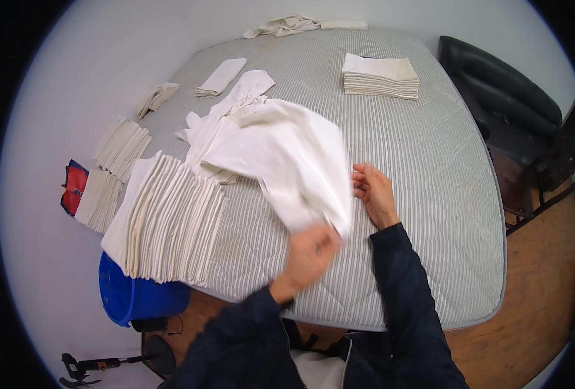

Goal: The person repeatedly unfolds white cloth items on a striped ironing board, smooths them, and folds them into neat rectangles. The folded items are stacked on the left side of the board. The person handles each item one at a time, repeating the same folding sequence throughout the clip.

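My left hand (pixel 313 253), blurred by motion, grips the near corner of a loose white cloth (pixel 287 141). The cloth spreads up and away from that hand over the striped mattress (pixel 443 194), and its far part is rumpled. Just right of the cloth's edge is my right hand (pixel 375 194), its fingers half curled; whether it touches the fabric I cannot tell. To the left, a long row of folded white cloths (pixel 171 223) leans at the mattress's near left corner.
More folded cloths (pixel 122 148) lie along the left side, beside a red and blue packet (pixel 76 185). A stack of folded cloths (pixel 381 80) sits far right. Crumpled fabric (pixel 287 25) lies at the back. A blue bucket (pixel 156 296) stands below; a black chair (pixel 506 97) is at right.
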{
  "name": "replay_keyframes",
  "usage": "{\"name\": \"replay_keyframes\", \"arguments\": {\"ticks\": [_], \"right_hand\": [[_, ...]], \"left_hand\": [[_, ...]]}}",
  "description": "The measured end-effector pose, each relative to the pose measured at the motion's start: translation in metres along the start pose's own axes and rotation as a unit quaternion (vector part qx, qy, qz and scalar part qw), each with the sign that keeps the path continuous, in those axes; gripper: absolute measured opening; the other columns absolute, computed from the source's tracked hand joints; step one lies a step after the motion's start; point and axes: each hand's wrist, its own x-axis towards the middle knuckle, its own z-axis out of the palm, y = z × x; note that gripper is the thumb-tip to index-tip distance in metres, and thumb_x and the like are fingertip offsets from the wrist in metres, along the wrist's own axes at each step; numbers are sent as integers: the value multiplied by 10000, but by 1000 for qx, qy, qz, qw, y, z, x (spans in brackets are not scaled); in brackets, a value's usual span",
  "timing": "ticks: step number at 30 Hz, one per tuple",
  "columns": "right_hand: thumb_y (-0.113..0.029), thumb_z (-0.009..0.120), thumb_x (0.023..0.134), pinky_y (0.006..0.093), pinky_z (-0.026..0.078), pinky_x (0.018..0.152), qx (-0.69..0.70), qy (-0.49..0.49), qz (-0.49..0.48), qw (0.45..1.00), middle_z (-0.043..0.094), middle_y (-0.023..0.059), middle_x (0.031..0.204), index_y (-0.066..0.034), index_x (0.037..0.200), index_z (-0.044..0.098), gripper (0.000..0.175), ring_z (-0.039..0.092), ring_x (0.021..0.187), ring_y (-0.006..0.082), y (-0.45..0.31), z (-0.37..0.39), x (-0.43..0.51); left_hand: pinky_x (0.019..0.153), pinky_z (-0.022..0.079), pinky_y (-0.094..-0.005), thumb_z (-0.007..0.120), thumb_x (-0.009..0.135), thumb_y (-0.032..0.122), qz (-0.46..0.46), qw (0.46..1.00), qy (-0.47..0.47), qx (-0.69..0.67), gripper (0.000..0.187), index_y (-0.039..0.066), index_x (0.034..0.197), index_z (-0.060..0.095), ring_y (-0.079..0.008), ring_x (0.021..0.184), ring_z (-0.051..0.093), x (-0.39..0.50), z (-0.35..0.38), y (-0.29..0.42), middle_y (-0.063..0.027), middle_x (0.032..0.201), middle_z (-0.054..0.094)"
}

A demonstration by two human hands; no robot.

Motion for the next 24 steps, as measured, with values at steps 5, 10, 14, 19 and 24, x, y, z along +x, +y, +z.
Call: {"name": "replay_keyframes", "arguments": {"ticks": [5,10,14,19,24], "right_hand": [[-294,717,966,336,572,772,-333,23,-89,938,756,127,1011,82,1153,682,421,722,861,198,7,-3,-29],[-205,722,954,323,552,783,-244,169,-128,946,751,108,1015,96,1135,705,352,682,860,154,22,-22,-103],[-147,656,1003,325,554,826,-56,297,-213,929,730,116,1064,99,1180,681,304,681,906,189,10,-58,-208],[-99,696,935,410,438,1060,-504,463,-277,674,609,211,1308,62,1318,597,427,569,1221,326,-6,-37,-312],[-114,779,866,429,477,975,-537,156,-175,811,617,166,1278,12,1277,608,463,586,1153,331,-35,37,-329]], "left_hand": [[609,478,-267,759,936,135,-151,956,-227,-105,181,-25,1014,730,-102,661,582,-130,18,35,-81,782,675],[641,511,-285,738,930,120,-188,940,-249,-140,146,-5,1004,739,-147,678,643,-170,-14,41,-101,814,711],[908,423,-354,751,897,134,-38,972,-230,-10,93,61,953,762,-256,989,510,-189,-33,57,-61,1030,621],[1067,297,-414,751,859,122,86,962,-248,73,47,91,891,741,-354,1271,401,-195,-44,73,-94,1304,588],[902,495,-393,662,947,127,55,927,-360,-90,110,19,966,665,-310,1031,616,-207,-20,80,-124,1148,631]]}}
